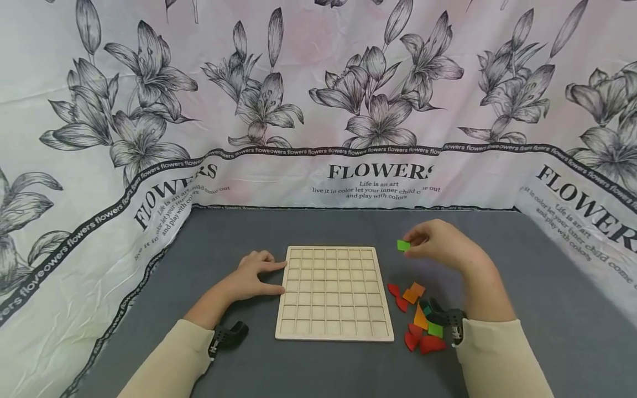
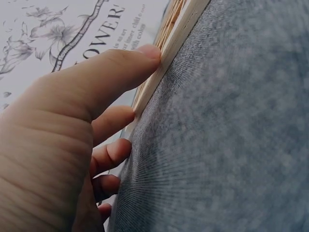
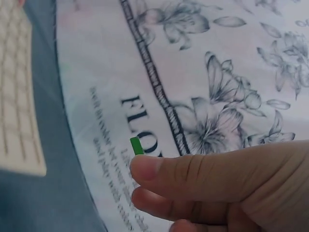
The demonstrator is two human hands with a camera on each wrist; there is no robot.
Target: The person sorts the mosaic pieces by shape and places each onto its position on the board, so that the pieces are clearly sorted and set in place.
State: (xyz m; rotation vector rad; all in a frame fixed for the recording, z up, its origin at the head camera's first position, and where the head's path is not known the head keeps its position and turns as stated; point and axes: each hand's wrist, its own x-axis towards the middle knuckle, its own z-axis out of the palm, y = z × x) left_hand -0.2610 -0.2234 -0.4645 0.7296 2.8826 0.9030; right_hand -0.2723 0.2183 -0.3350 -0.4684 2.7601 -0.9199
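Observation:
A pale wooden grid board [image 1: 334, 339] lies flat on the dark grey cloth. My left hand [image 1: 249, 279] touches its left edge with the thumb and index finger, spread apart and fairly straight. In the left wrist view, the thumb of the left hand [image 2: 82, 106] meets the side of the board [image 2: 174, 50], and the other fingers are loosely bent. My right hand [image 1: 440, 243] pinches a green tile [image 1: 403, 245] in the air beyond the board's upper right. Only the tip of the green tile [image 3: 136, 145] shows past the right thumb in the right wrist view.
Right of the board lie several loose pieces: red pieces [image 1: 432, 344], orange pieces [image 1: 420, 318], a light green tile [image 1: 435, 330] and a dark green piece [image 1: 426, 307]. The right wristband [image 1: 445, 316] partly overhangs them. A flower-printed curtain [image 1: 378, 182] borders the table's back and sides.

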